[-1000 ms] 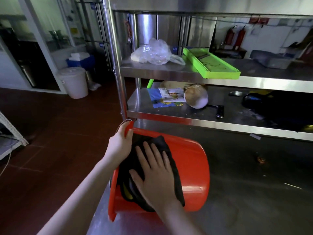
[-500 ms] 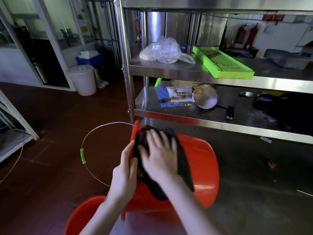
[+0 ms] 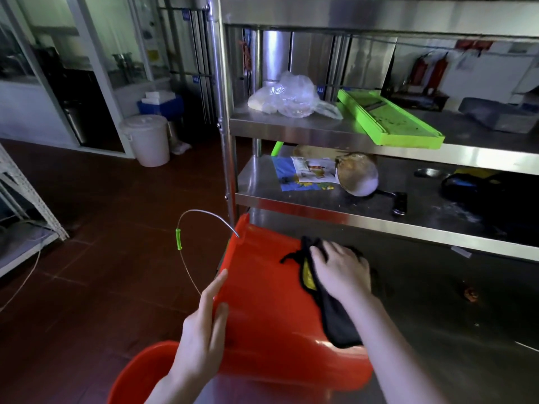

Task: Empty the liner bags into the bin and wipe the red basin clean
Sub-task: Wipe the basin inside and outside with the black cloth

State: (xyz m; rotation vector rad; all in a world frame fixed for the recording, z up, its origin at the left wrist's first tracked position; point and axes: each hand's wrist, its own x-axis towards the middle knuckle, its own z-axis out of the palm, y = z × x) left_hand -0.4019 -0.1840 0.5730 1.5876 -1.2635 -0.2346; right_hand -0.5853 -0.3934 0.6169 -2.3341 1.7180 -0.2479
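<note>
Shelves [image 3: 291, 132] with plastic bag [image 3: 285, 97], green tray [image 3: 390, 121] behind tipped red basin [image 3: 262, 301]; left hand [image 3: 201, 339] fingers straight along rim, right hand [image 3: 341, 272] fingers spread over black cloth [image 3: 338, 322].

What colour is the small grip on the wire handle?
The grip is bright green; head view.

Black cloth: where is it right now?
Head view, right of centre: the black cloth lies on the outer wall of the tipped red basin, pressed under the right hand.

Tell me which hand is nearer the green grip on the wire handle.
Left. The left hand rests against the rim of the red basin, below the green grip; the right hand presses the black cloth farther right.
</note>
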